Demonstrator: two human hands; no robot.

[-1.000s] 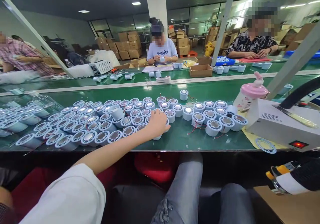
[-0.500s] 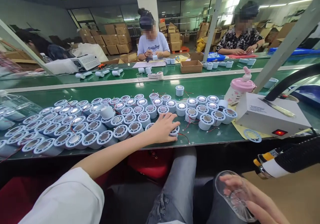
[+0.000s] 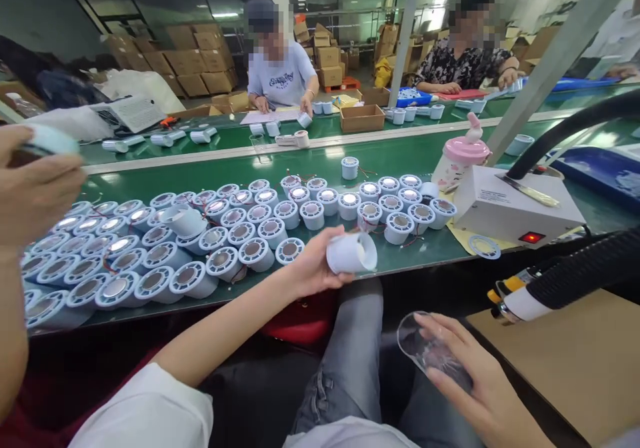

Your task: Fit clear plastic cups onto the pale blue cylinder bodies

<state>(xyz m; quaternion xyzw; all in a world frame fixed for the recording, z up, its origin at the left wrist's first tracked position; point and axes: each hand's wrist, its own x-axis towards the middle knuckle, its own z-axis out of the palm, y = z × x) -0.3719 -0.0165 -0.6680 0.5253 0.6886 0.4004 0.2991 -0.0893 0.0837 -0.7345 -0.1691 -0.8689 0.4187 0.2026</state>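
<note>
My left hand (image 3: 323, 261) grips a light blue round plastic housing (image 3: 347, 255) above the table's front edge. The housing is tipped on its side, its open end facing right. Low on the right, above my lap, my right hand (image 3: 473, 368) has its fingers round a clear plastic cup (image 3: 413, 338). Many similar light blue housings (image 3: 255, 251) with round metallic discs on top and thin red wires stand in close rows, left of and beyond my left hand. One housing (image 3: 350, 167) stands apart farther back.
A co-worker's hand (image 3: 40, 188) at the left edge holds a pale blue part. To the right are a white box with a red switch (image 3: 515, 201), a pink-lidded cup (image 3: 463, 158) and a black hose tool (image 3: 530, 301). Two people work across the green table (image 3: 225, 165).
My left hand has picked a housing up from the front of the group and tipped it. My right hand has risen slightly with the clear cup. A co-worker's hand has appeared at left.
</note>
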